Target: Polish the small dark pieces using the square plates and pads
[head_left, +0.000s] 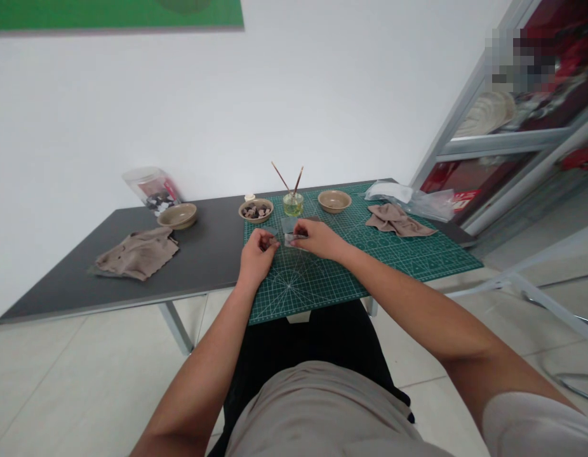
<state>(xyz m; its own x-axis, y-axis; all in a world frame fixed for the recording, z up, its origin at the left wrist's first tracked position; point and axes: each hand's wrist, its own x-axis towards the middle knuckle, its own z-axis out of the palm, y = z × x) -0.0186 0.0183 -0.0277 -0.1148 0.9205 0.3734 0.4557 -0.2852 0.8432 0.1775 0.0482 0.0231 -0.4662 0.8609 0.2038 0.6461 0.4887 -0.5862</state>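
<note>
Over the green cutting mat [294, 285], my left hand [256, 255] is closed, thumb and fingers pinched together. Whatever sits at its fingertips is small and too blurred to name. My right hand [320, 240] faces it, its fingertips pinching a small greyish flat piece [289, 240] low over the mat. Just behind those fingers lies a blue-grey flat square [288, 224]. Beyond my hands stand a bowl of small dark and brown pieces [256, 211] and a glass jar of yellowish liquid [293, 205] with two thin sticks leaning in it.
A tan bowl [334, 201] stands right of the jar. On the right are a crumpled brown cloth [396, 220] and clear plastic bags [432, 202]. Leftward on the dark table [213, 247] lie another cloth [136, 252], a bowl [178, 216] and a clear tub [151, 187].
</note>
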